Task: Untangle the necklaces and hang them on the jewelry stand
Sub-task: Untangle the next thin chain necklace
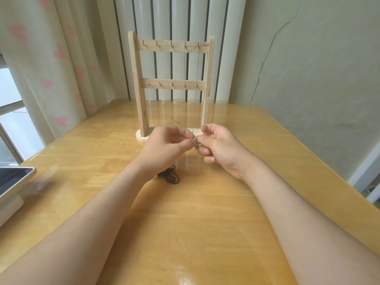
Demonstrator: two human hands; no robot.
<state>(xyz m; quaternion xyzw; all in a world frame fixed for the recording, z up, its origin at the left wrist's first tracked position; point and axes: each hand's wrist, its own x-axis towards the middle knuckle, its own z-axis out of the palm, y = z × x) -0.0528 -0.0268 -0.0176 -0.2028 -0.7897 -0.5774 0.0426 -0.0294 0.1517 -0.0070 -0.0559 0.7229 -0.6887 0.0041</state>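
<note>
- Both hands meet low in front of the stand in the head view. My left hand has its fingers curled in, and thumb and forefinger pinch the small metal pendant from the left.
- My right hand pinches the same pendant from the other side, with its remaining fingers folded under the palm.
- That pendant hangs at the bottom of a thin silver chain necklace. The chain's two strands drop from the two rightmost hooks of the top rail, with the clasp lying between those hooks.
- Those hooks belong to a pale wooden jewelry stand with two hook rails, which stands upright on the glossy yellow wooden table, just beyond my fingers.
- A tangled black cord necklace lies on the table under my left wrist, partly hidden by it.
- At the left edge sits a grey flat-screened device; I cannot tell what it is.
- Behind the table hang a cream curtain with pink hearts and a white ribbed radiator.
</note>
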